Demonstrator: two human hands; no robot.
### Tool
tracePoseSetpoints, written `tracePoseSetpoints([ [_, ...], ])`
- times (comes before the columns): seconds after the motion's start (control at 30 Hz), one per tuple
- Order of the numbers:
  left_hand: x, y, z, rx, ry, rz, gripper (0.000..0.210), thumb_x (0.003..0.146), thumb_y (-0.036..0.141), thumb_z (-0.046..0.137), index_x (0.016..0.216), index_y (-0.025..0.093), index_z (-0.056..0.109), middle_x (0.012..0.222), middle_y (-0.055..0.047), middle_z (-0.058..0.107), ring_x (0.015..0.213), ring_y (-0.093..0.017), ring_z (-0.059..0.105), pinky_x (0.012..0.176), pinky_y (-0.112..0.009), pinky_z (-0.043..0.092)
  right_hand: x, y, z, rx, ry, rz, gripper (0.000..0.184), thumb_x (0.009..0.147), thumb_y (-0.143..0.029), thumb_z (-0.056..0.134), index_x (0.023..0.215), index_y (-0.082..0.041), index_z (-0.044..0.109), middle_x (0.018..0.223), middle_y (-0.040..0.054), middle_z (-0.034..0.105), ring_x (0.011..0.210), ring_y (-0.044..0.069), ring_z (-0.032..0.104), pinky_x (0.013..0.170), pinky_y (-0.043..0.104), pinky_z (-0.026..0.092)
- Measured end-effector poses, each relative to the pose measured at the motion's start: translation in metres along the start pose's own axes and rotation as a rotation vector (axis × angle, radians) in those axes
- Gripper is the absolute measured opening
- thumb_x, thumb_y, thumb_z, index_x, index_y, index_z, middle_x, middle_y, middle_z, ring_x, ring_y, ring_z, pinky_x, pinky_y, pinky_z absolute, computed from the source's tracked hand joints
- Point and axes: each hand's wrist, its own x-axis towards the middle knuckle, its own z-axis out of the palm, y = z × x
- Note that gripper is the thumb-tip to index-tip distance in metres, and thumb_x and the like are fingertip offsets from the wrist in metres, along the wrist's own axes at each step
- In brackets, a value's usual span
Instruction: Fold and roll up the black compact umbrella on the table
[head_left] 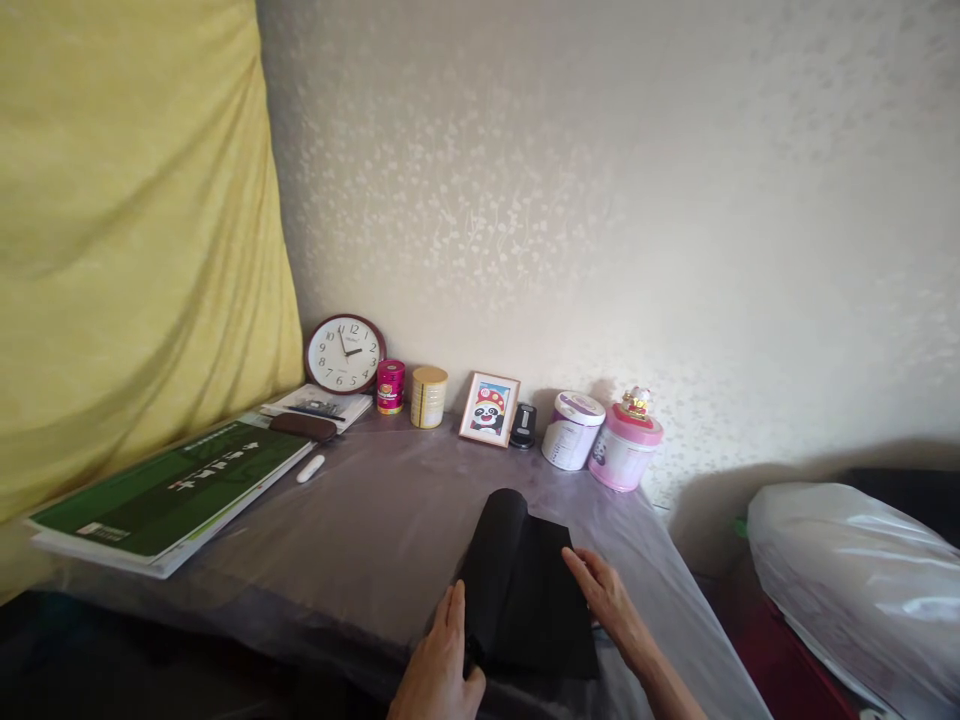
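Observation:
A black sheet (551, 600), partly wound into a thick roll (495, 570), lies on the near right part of the table. Whether it is paper, cloth or plastic I cannot tell. My left hand (442, 660) grips the roll's near left side, fingers along it and thumb at its lower end. At the loose flat part, my right hand (604, 590) pinches the right edge between thumb and fingers. The underside of the sheet is hidden.
Along the wall stand a clock (346, 354), a pink tin (390, 387), a yellow tin (429, 398), a framed panda picture (490, 408) and two tubs (574, 432). A large green book (172, 490) lies left. Beyond the table's right edge sits a plastic-wrapped bundle (847, 580).

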Motion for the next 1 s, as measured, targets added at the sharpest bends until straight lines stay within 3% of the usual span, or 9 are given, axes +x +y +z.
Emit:
tracePoseSetpoints([
  [0.13, -0.002, 0.001, -0.001, 0.01, -0.022, -0.016, 0.082, 0.065, 0.008, 0.044, 0.14, 0.003, 0.009, 0.146, -0.018, 0.022, 0.124, -0.022, 0.042, 0.099, -0.027, 0.037, 0.004, -0.017, 0.006, 0.05, -0.063, -0.076, 0.033, 0.068, -0.051, 0.056, 0.069, -0.018, 0.059, 0.053, -0.0029, 0.052, 0.048, 0.012, 0.05, 0.04, 0.021, 0.036],
  [0.27, -0.003, 0.003, -0.001, 0.002, -0.038, -0.032, 0.083, 0.066, 0.008, 0.043, 0.14, 0.005, 0.006, 0.147, -0.018, 0.02, 0.122, -0.023, 0.046, 0.096, -0.028, 0.04, 0.006, -0.046, 0.018, 0.221, -0.181, -0.093, 0.031, 0.072, -0.05, 0.054, 0.07, -0.019, 0.055, 0.054, -0.0041, 0.053, 0.047, 0.01, 0.048, 0.04, 0.02, 0.034],
  [0.4, -0.002, 0.005, -0.002, 0.053, -0.061, -0.037, 0.084, 0.065, 0.008, 0.046, 0.14, 0.004, 0.007, 0.147, -0.018, 0.02, 0.123, -0.022, 0.043, 0.097, -0.025, 0.038, 0.014, -0.067, 0.044, 0.257, -0.167, -0.132, 0.027, 0.072, -0.046, 0.056, 0.068, -0.019, 0.05, 0.052, -0.0065, 0.047, 0.044, 0.009, 0.045, 0.038, 0.019, 0.03],
  [0.53, 0.002, 0.003, 0.0, 0.08, -0.061, -0.018, 0.084, 0.065, 0.009, 0.047, 0.14, 0.003, 0.01, 0.147, -0.019, 0.019, 0.119, -0.024, 0.048, 0.095, -0.026, 0.039, 0.032, -0.063, 0.075, 0.295, -0.187, -0.123, 0.023, 0.073, -0.041, 0.054, 0.078, -0.019, 0.051, 0.054, -0.0053, 0.052, 0.049, 0.012, 0.053, 0.043, 0.022, 0.039],
  [0.67, 0.005, -0.002, 0.004, 0.083, -0.058, -0.01, 0.083, 0.064, 0.01, 0.047, 0.139, 0.003, 0.012, 0.147, -0.02, 0.018, 0.108, -0.024, 0.057, 0.089, -0.027, 0.044, 0.04, -0.059, 0.092, 0.175, -0.17, -0.069, 0.022, 0.074, -0.031, 0.053, 0.091, -0.018, 0.05, 0.056, -0.0039, 0.058, 0.053, 0.014, 0.059, 0.044, 0.023, 0.044],
  [0.8, 0.006, -0.003, 0.002, 0.083, -0.039, -0.001, 0.081, 0.063, 0.009, 0.047, 0.139, 0.006, 0.018, 0.147, -0.018, 0.021, 0.106, -0.022, 0.058, 0.087, -0.024, 0.044, 0.036, -0.064, 0.094, 0.104, -0.29, -0.056, 0.018, 0.081, -0.032, 0.047, 0.092, -0.018, 0.049, 0.068, 0.0004, 0.066, 0.059, 0.014, 0.065, 0.047, 0.021, 0.046],
  [0.93, 0.0, -0.002, -0.009, 0.147, -0.075, -0.009, 0.072, 0.07, 0.017, 0.047, 0.137, 0.006, 0.023, 0.141, -0.019, 0.033, 0.105, -0.024, 0.058, 0.084, -0.029, 0.047, 0.031, -0.068, 0.094, -0.017, -0.332, -0.19, 0.019, 0.083, -0.033, 0.042, 0.08, -0.019, 0.053, 0.075, 0.0029, 0.071, 0.065, 0.013, 0.066, 0.052, 0.021, 0.045],
  [1.0, -0.003, -0.003, -0.014, 0.173, -0.022, -0.032, 0.066, 0.074, 0.026, 0.046, 0.134, 0.005, 0.029, 0.136, -0.02, 0.04, 0.101, -0.026, 0.06, 0.082, -0.032, 0.049, 0.028, -0.069, 0.095, -0.107, -0.303, -0.282, 0.017, 0.083, -0.029, 0.042, 0.077, -0.02, 0.055, 0.074, 0.0009, 0.071, 0.061, 0.012, 0.065, 0.057, 0.023, 0.045],
])
